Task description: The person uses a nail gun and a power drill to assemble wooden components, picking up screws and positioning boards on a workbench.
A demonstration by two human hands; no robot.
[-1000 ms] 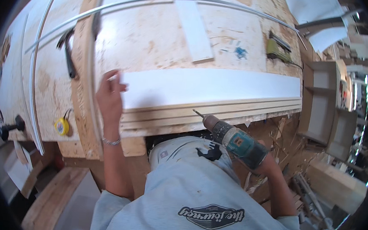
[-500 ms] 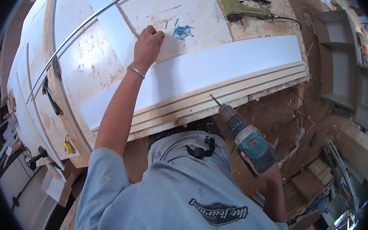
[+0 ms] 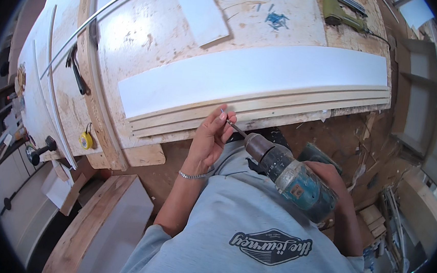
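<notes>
My right hand (image 3: 334, 177) grips the handle of a teal and black cordless drill (image 3: 291, 177), held over my chest with its bit pointing up-left. My left hand (image 3: 207, 142) is at the tip of the bit, thumb and fingers pinched on a small screw (image 3: 222, 111). Just beyond the fingertips lies a stack of pale wooden strips (image 3: 282, 106) along the workbench's near edge. A long white board (image 3: 254, 73) rests on top of them.
A chipboard workbench (image 3: 149, 44) carries a pile of blue screws (image 3: 276, 19), a green power tool (image 3: 341, 10), a small white panel (image 3: 200, 9), a black clamp (image 3: 77, 71) and a yellow tape measure (image 3: 86, 140). Wooden shelving (image 3: 417, 95) stands to the right.
My left hand has come back from the blue screws at the far side of the bench to the drill bit's tip. The drill has stayed in my right hand.
</notes>
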